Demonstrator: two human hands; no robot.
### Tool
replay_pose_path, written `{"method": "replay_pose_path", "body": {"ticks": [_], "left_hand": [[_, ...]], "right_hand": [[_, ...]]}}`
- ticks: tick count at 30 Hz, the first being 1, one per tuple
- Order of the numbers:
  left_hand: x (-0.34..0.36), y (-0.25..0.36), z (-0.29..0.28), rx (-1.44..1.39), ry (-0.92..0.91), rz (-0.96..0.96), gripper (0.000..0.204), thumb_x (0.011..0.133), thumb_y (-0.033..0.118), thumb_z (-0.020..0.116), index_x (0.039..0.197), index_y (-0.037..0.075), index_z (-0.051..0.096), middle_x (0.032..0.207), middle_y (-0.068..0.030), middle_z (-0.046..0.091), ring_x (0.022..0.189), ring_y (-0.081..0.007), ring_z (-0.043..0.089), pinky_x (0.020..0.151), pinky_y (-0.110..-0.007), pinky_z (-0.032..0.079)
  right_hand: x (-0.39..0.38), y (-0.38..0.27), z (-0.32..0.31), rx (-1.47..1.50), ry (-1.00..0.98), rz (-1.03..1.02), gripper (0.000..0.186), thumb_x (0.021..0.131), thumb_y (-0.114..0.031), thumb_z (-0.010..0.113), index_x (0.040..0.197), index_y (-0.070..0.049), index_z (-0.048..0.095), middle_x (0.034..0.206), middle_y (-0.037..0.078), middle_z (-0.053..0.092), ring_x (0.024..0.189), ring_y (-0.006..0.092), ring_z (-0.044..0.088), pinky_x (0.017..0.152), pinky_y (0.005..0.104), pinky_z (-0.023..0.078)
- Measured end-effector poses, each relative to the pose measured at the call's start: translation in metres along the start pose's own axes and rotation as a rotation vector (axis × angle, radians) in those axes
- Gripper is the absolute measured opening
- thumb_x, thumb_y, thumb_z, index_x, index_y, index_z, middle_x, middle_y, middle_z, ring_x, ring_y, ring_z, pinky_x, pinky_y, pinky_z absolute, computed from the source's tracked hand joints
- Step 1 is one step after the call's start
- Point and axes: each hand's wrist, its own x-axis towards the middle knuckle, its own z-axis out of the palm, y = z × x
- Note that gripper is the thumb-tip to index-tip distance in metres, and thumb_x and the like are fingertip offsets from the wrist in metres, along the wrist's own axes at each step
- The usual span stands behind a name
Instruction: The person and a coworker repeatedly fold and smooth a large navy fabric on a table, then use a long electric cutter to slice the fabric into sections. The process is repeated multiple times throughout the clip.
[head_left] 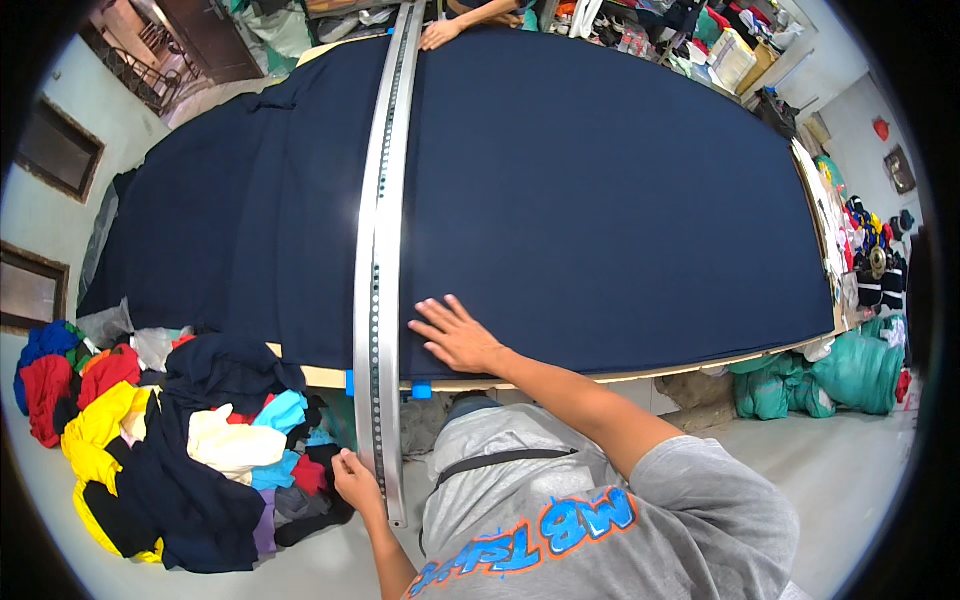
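Dark navy fabric (600, 200) lies spread over a long table. Across it, from the far edge to past the near edge, runs a long silver metal rail (385, 250) with a row of holes. My right hand (458, 338) rests flat on the fabric just right of the rail, fingers spread and holding nothing. Beside the rail's near end, off the table, my left hand (358, 482) has its fingers curled together; what they hold, if anything, cannot be made out. Blue pieces (420, 390) sit at the table edge by the rail.
Another person's hand (440, 34) lies by the rail's far end. A heap of colourful cloth (220, 450) stands at the near left. Green wrapped bundles (850, 370) lie on the floor at the right. Shelves crowded with goods (690, 40) line the back.
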Motion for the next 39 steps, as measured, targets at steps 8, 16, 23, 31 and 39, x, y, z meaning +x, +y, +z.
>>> {"method": "replay_pose_path", "body": {"ticks": [8, 16, 23, 31, 39], "left_hand": [[0.054, -0.007, 0.018, 0.123, -0.286, 0.095, 0.057, 0.115, 0.040, 0.056, 0.085, -0.007, 0.065, 0.076, -0.0297, 0.065, 0.069, -0.0472, 0.062, 0.068, -0.054, 0.047], [0.053, -0.021, 0.005, 0.053, -0.324, -0.055, 0.056, 0.117, 0.035, 0.055, 0.083, -0.008, 0.068, 0.069, -0.0090, 0.067, 0.065, -0.0185, 0.060, 0.063, -0.040, 0.049], [0.126, 0.018, 0.081, 0.178, -0.166, 0.044, 0.056, 0.111, 0.047, 0.060, 0.133, -0.004, 0.071, 0.111, -0.0232, 0.079, 0.107, -0.0437, 0.075, 0.097, -0.052, 0.056], [0.216, 0.058, 0.166, 0.393, -0.017, -0.322, 0.068, 0.090, 0.044, 0.080, 0.139, -0.003, 0.069, 0.132, -0.0290, 0.072, 0.124, -0.0504, 0.069, 0.109, -0.057, 0.053], [0.138, 0.212, 0.248, 0.304, -0.072, -0.184, 0.062, 0.089, 0.037, 0.078, 0.135, -0.005, 0.070, 0.129, -0.0285, 0.073, 0.123, -0.0492, 0.069, 0.108, -0.056, 0.054]], "right_hand": [[0.039, 0.071, -0.026, -0.272, 0.123, 0.449, 0.061, 0.118, -0.040, 0.042, 0.170, -0.007, 0.040, 0.179, 0.023, 0.029, 0.169, 0.0385, 0.021, 0.137, 0.0611, 0.013], [0.174, 0.094, -0.031, -0.320, -0.263, 0.129, 0.056, 0.116, -0.048, 0.040, 0.161, -0.021, 0.059, 0.181, 0.017, 0.030, 0.171, 0.0351, 0.014, 0.136, 0.0673, 0.004], [-0.027, 0.055, -0.058, -0.048, 0.218, 0.385, 0.059, 0.114, -0.037, 0.055, 0.168, -0.016, 0.046, 0.178, 0.022, 0.033, 0.169, 0.0397, 0.022, 0.136, 0.0634, 0.011], [-0.363, 0.057, -0.142, -0.360, 0.415, 1.129, 0.054, 0.110, -0.023, 0.058, 0.164, -0.013, 0.051, 0.175, 0.020, 0.037, 0.165, 0.0398, 0.029, 0.134, 0.0639, 0.014], [-0.657, 0.005, -0.020, -0.276, 1.047, 1.834, 0.039, 0.112, -0.015, 0.050, 0.148, -0.006, 0.062, 0.145, 0.025, 0.063, 0.132, 0.0451, 0.060, 0.114, 0.0555, 0.046]]}}
